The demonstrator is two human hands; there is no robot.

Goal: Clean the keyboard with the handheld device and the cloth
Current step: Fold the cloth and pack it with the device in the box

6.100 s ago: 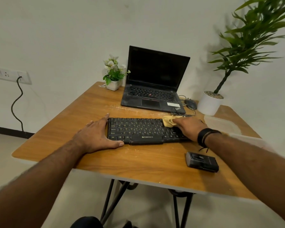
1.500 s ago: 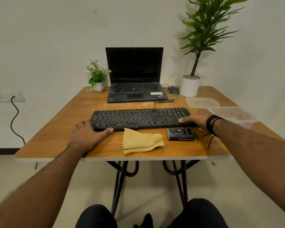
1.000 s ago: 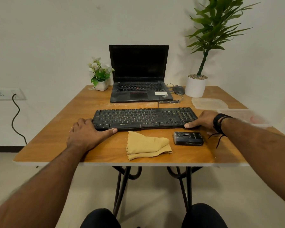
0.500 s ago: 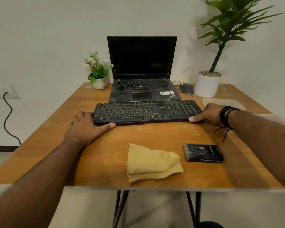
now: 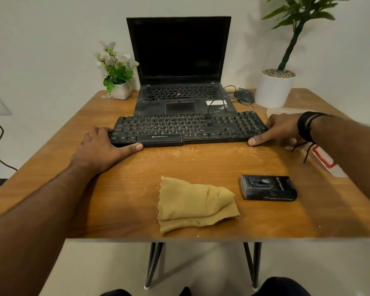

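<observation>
The left hand grips the left end of the keyboard: its thumb lies stretched along the front edge and its fingers curl over the far corner. The right hand holds the right end the same way, thumb flat against the front edge; its other fingers are mostly hidden behind the knuckles, so how far they wrap I cannot tell. Holding both ends like this looks like a grip for sliding or squaring the keyboard on the table, not for wiping.

Both cleaning tools lie free, nearer the person than the keyboard. The cloth sits loosely folded in front of the keyboard's middle, well apart from it. The handheld device lies flat in front of the keyboard's right end, just right of the cloth. Pale dust streaks mark the wood between the keyboard and the tools.

Behind the keyboard, its rear edge close against or touching it, stands an open laptop with a dark screen. A thin cable loops over the laptop's palm rest towards the keyboard's back edge and could snag if the keyboard goes further back. Behind the keyboard's left end is a small flower pot; behind its right end, a mouse and a white planter.
</observation>
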